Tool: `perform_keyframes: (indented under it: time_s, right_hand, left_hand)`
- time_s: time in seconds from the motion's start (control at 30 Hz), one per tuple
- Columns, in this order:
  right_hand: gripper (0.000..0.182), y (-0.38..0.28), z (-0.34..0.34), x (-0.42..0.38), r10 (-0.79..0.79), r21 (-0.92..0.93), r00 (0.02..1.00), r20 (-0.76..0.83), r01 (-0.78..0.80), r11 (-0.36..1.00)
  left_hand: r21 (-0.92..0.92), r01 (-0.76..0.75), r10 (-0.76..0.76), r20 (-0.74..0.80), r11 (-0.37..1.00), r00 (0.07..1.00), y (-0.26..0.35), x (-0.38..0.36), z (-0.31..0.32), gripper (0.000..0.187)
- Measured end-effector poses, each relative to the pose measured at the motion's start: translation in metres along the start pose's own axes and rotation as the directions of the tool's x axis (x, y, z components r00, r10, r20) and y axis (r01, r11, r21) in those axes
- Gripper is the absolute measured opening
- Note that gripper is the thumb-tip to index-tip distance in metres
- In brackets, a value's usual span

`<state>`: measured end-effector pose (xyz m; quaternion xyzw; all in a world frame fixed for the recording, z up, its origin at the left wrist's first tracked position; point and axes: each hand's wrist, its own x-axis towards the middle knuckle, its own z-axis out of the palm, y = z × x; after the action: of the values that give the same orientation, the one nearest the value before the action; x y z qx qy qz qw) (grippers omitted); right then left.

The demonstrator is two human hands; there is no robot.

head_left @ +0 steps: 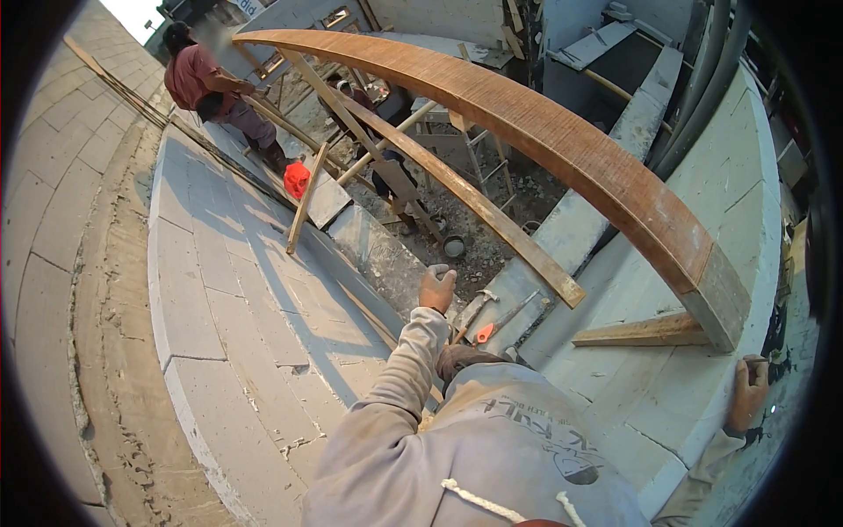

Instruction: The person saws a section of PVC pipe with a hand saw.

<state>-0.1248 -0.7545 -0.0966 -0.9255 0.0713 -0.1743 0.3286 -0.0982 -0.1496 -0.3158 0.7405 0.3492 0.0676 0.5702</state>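
The left hand (436,288) is raised in front of the chest with its fingers loosely curled; it grasps nothing and touches nothing that can be made out. Just right of it and a little farther, a hammer (474,307) with a metal head and a tool with an orange handle (486,332) lie on a narrow grey ledge (562,241). The right hand (748,393) sits at the near right with fingers folded over the edge of a pale block wall (702,386), gripping its rough, chalky surface. Beside that hand a short wooden wedge (645,331) lies flat on the blocks. Above it a long reddish-brown plywood board (562,140), its face streaked and worn, arcs from the far left to the near right, its cut grey end near the wedge. A thinner timber plank (474,202) slants beneath it. To the left, a wide top of pale rectangular blocks (219,290) curves away, with crumbled joints. At the far left another person in a red shirt (206,83) bends over, with an orange object (297,178) just near them.
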Motion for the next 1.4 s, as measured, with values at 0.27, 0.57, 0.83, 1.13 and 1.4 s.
perform_keyframes:
  time_s: [0.27, 0.57, 0.83, 1.13, 1.4]
  right_hand:
    - [0.008, 0.006, -0.003, 0.006, -0.058, -0.118, 0.997, 0.041, 0.063, 0.991]
    - [0.013, -0.066, -0.004, 0.008, -0.057, -0.215, 0.997, 0.049, 0.066, 0.974]
    - [0.016, -0.071, -0.004, -0.018, 0.088, -0.243, 0.995, -0.051, -0.098, 0.965]
    - [0.022, -0.084, 0.006, -0.034, -0.280, -0.503, 0.958, 0.057, 0.269, 0.821]
    - [0.017, -0.156, 0.049, -0.036, -0.304, -0.634, 0.928, 0.217, 0.371, 0.678]
  left_hand:
    - [0.096, 0.006, -0.006, -0.001, 0.995, 1.000, -0.061, 0.016, 0.013, 0.040]
    - [-0.146, 0.082, -0.052, 0.201, 0.986, 0.978, -0.082, 0.026, 0.028, 0.042]
    - [-0.106, 0.266, -0.229, 0.274, 0.958, 0.934, -0.122, 0.014, 0.021, 0.038]
    - [-0.014, 0.230, -0.221, 0.223, 0.973, 0.949, -0.136, 0.033, 0.001, 0.041]
    - [0.084, 0.233, -0.238, 0.052, 0.969, 0.970, -0.165, 0.016, -0.009, 0.029]
